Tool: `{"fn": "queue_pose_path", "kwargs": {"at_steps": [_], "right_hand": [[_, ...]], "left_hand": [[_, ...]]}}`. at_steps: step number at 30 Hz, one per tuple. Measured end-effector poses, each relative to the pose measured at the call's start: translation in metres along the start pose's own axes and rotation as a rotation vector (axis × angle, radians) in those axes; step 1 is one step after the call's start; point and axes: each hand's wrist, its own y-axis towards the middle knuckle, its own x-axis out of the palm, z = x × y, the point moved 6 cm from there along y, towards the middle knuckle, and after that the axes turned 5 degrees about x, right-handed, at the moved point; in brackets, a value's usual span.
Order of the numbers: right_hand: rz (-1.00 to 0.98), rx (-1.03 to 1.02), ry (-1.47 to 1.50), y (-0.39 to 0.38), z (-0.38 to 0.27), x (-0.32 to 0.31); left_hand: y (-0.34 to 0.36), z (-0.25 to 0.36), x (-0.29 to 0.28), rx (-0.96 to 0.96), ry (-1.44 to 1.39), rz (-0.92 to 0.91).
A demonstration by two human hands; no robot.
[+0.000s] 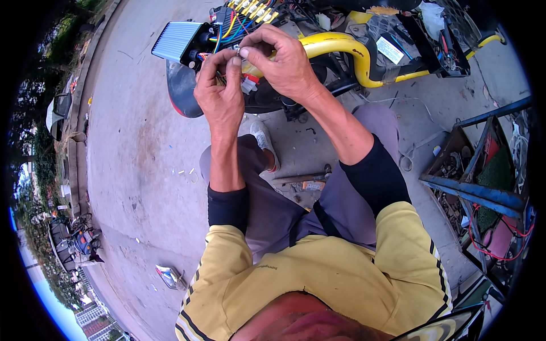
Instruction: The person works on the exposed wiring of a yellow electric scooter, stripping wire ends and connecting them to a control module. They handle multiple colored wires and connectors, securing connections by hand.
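Fingertips of my left hand [220, 82] and my right hand [287, 65] meet in a close pinch. A tiny metallic piece shows between them, too small to name. Just beyond the hands run several coloured wires [229, 35], and a yellow terminal strip [253, 9] lies above those. Left of the wires is a silver finned controller box [178, 42] with a black end. Under my hands a red-and-white connector [250, 82] hangs near the vehicle's yellow tube frame [347, 44]. My right wrist passes in front of part of the frame.
A black tray [455, 73] with tools and a plastic bag sits on the frame at the far right. A blue-barred metal rack [483, 194] full of parts stands to my right. Between my legs lie a hammer-like tool [301, 178] and a small orange packet [313, 185].
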Motion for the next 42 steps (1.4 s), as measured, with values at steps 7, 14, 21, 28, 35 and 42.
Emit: {"fn": "queue_pose_path", "kwargs": {"at_steps": [7,14,21,28,35,42], "right_hand": [[-0.002,-0.006,-0.016,-0.0001,0.0002,-0.0004],[0.006,-0.006,-0.005,-0.0008,-0.0003,-0.0002],[0.009,-0.008,-0.001,-0.0002,-0.0013,-0.0009],[-0.024,0.017,-0.024,-0.0006,-0.0009,0.0002],[-0.026,0.003,-0.026,-0.0005,-0.0003,-0.0001],[0.010,-0.014,-0.025,0.0004,-0.0009,-0.0014]], "left_hand": [[-0.0003,0.0003,0.0003,-0.022,-0.013,0.006],[0.0005,0.0026,0.0009,-0.013,-0.016,0.001],[0.0009,0.0068,0.0012,0.012,0.017,0.010],[0.0016,0.0078,0.0019,0.003,-0.020,0.051],[0.0016,0.0082,0.0022,0.001,-0.031,0.058],[0.0012,0.0045,0.0014,0.007,0.000,0.010]]}}
